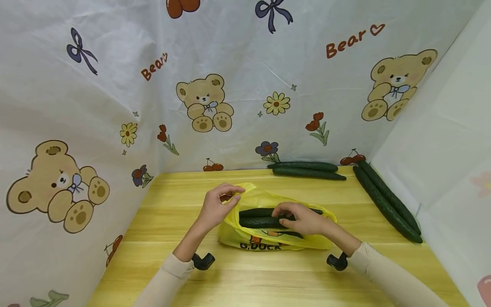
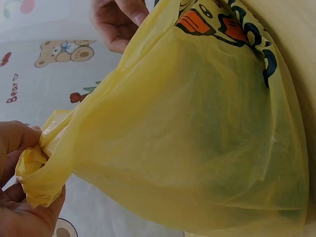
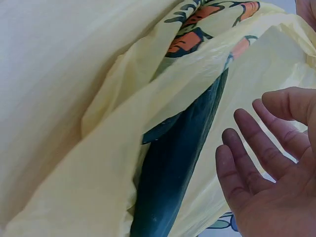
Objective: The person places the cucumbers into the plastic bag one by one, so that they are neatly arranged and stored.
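A yellow plastic bag (image 1: pixel 268 241) with a duck print lies on the wooden table (image 1: pixel 161 273), its mouth open. My left hand (image 1: pixel 218 207) pinches the bunched edge of the bag (image 2: pixel 197 123) and lifts it; the left wrist view shows the plastic gathered between my fingers (image 2: pixel 19 197). Dark green cucumbers (image 1: pixel 258 221) lie inside the bag. My right hand (image 1: pixel 303 218) hovers over them at the bag's mouth. In the right wrist view its fingers (image 3: pixel 252 143) are relaxed and hold nothing, just beside a cucumber (image 3: pixel 182 158) in the bag (image 3: pixel 74 187).
Two cucumbers (image 1: pixel 307 169) lie at the table's back edge. Two longer ones (image 1: pixel 387 202) lie along the right wall. Bear-print cloth (image 1: pixel 96 106) closes in the left and back sides, and a white sheet (image 1: pixel 441 128) the right.
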